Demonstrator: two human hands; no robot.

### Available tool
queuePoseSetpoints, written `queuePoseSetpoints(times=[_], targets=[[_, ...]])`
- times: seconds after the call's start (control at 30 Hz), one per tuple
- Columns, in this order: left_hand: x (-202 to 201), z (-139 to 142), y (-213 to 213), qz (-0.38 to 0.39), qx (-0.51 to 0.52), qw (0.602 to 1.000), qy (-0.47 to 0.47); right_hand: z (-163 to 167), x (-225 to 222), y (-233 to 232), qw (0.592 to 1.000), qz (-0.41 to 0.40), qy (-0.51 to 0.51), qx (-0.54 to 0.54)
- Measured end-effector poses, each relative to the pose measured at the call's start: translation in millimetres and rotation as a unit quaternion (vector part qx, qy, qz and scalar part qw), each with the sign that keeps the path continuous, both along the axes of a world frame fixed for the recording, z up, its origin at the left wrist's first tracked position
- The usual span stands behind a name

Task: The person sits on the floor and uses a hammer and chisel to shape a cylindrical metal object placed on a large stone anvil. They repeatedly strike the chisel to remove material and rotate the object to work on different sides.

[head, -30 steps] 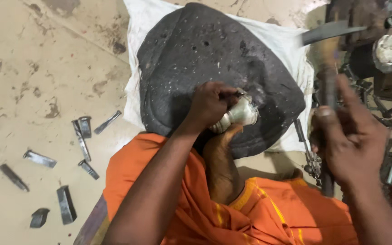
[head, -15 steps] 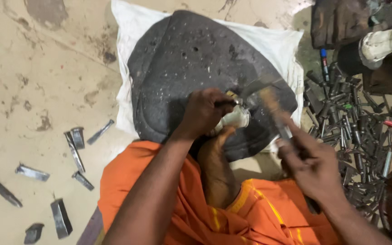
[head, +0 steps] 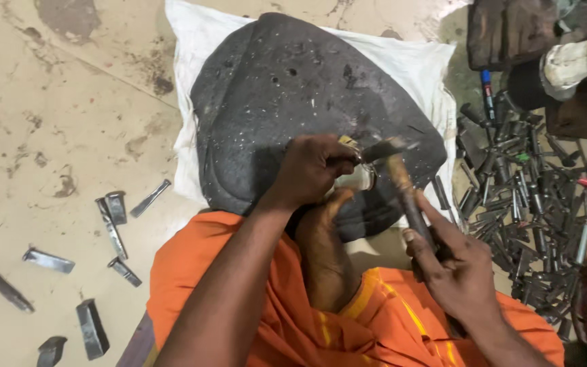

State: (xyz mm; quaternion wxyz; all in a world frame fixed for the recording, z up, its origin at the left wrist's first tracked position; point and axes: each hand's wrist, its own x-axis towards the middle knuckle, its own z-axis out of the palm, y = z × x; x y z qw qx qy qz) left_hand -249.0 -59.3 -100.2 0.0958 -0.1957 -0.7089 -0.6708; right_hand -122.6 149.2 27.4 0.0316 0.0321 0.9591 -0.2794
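On the floor (head: pixel 49 102), between my knees, sits a dark rounded stone slab (head: pixel 273 95), resting on a white cloth sack (head: pixel 416 64) whose edges show along the slab's top and both sides. Slab surface is matte, pitted, flecked with pale chips; its near edge is under my hands and my foot (head: pixel 324 251).

Left hand (head: pixel 310 170): grip pressed together around a short metal chisel (head: pixel 349 144) and a small pale workpiece (head: pixel 360 179), held on the slab's near right part, just above my foot. Only the chisel's top shows; the rest is hidden in my fist.

Right hand (head: pixel 456 268): fingers wrapped tight round the wooden handle of a hammer (head: pixel 402 183). Hammer head is metal, blurred, right at the chisel's top; I cannot tell whether it touches.

Open room: bare beige concrete, stained, to the left of the slab. Right side is crowded.

Counts:
- loose steel punches (head: pixel 113 224) on the left floor: nine that I can make out, flat-sided bars, grey, shiny ends, scattered well apart from the slab.
- heap of dark metal tools (head: pixel 531 197) on the right: too many to count, lying crossed, just beside the sack's edge.
- one white wrapped bundle (head: pixel 579 61) upper right.

Orange cloth (head: pixel 239 292), smooth with a yellow stripe, covers my legs.
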Motion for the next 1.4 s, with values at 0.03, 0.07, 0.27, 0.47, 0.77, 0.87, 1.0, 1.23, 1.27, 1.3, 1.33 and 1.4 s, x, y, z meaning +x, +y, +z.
queuePoseSetpoints(times=[0.03,0.07,0.27,0.47,0.77,0.87,1.0,1.23,1.27,1.3,1.33,1.4], targets=[[-1.0,0.6,0.5,0.007,-0.021,1.000,0.018,-0.2,0.7,-1.3,0.997,-0.006,0.045,-0.064],[-0.4,1.2,0.0,0.018,-0.044,0.998,0.028,-0.6,2.5,-2.9,0.988,-0.008,0.082,-0.129],[0.9,4.6,-0.6,-0.009,-0.054,0.998,0.043,-3.8,6.9,-2.9,0.997,0.003,0.065,-0.032],[1.5,4.1,-4.6,-0.014,-0.048,0.999,0.000,-19.8,15.4,11.0,0.975,-0.106,-0.060,-0.186],[-4.4,-14.1,-50.4,0.282,-0.198,0.938,-0.035,-101.7,33.4,64.0,0.826,-0.272,-0.259,-0.420],[3.8,-13.8,-60.2,0.299,-0.247,0.918,-0.082,-122.5,29.0,66.3,0.825,-0.257,-0.272,-0.424],[21.2,-16.1,-81.8,0.387,-0.362,0.840,-0.115,-131.4,23.9,64.8,0.800,-0.257,-0.243,-0.484],[49.6,-45.0,-122.9,0.335,-0.511,0.693,-0.381,-121.7,29.3,62.2,0.799,-0.181,-0.268,-0.507],[49.6,-46.1,-124.0,0.334,-0.513,0.690,-0.387,-121.7,28.9,61.1,0.793,-0.180,-0.263,-0.520],[49.1,-45.3,-123.8,0.334,-0.513,0.687,-0.391,-122.2,28.2,60.0,0.787,-0.177,-0.257,-0.533],[49.5,-42.9,-122.3,0.333,-0.523,0.679,-0.393,-123.4,27.3,59.2,0.783,-0.160,-0.254,-0.545],[52.1,-33.2,-117.4,0.330,-0.544,0.663,-0.396,-126.4,25.5,58.3,0.774,-0.131,-0.245,-0.569]])
